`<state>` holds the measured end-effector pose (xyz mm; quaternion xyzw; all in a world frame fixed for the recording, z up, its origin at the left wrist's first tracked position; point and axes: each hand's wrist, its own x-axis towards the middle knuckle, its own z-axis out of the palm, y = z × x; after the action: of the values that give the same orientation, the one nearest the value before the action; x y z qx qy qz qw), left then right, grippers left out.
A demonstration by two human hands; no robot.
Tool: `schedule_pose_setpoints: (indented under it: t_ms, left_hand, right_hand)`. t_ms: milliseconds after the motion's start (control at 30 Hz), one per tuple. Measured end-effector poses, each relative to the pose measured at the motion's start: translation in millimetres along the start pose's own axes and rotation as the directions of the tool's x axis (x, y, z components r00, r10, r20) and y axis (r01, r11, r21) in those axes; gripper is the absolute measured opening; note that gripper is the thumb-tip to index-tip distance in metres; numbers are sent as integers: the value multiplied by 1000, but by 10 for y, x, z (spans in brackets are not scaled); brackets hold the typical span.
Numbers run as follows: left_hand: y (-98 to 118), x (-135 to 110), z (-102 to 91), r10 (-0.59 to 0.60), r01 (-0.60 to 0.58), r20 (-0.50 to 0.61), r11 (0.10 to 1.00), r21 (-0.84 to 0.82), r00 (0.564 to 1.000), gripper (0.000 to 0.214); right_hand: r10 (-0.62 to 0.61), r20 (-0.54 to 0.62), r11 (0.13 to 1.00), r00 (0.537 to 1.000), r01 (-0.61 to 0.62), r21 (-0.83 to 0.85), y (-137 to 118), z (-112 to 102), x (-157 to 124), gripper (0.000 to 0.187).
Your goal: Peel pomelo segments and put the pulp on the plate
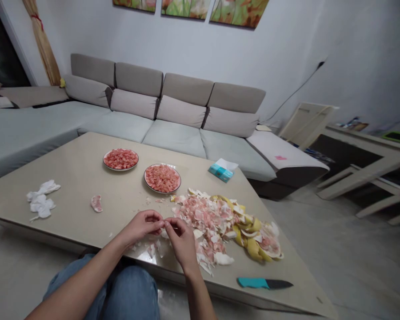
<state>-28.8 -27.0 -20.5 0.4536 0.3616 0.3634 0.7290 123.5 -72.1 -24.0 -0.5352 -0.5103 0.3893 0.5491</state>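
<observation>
Near the front edge of the table, my left hand [143,227] and my right hand [182,242] meet fingertip to fingertip. Both are closed in a pinch, and whatever lies between the fingers is too small to make out. Right beside my right hand spreads a heap of pinkish membrane scraps [206,215], with thick yellow pomelo peel [255,249] at its right side. Beyond my hands stand a plate of pink pomelo pulp [162,178] and a second pulp plate [120,159]. One pomelo segment [96,203] lies to the left on the tabletop.
A knife with a turquoise handle [253,282] lies at the table's right front, its dark blade pointing right. A blue tissue pack [221,172] sits near the far right edge. Crumpled white tissues [42,200] are at the left. Behind the table [70,178] runs a grey sofa [173,133].
</observation>
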Motion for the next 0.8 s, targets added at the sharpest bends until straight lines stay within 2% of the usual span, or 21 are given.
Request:
schedule_pose_setpoints:
  t_ms: [167,500,633,800]
  left_hand:
    - [18,-20,14,-30,30,21,999,-17,999,33]
    - [26,-5,-14,-54,51,-26,995,-91,998,32]
    - [10,5,11,-59,59,1,997,-47,998,31]
    - [-15,29,3,-8,8,0,998,66,1000,32]
  right_hand:
    - [52,26,995,998,-54,88,66,-2,2,27]
    - [130,35,961,991,-135,241,145,-59,22,31]
    - [126,65,960,990,-138,245,149,-48,39,28]
    - [140,104,962,985,-160,222,161,-32,43,30]
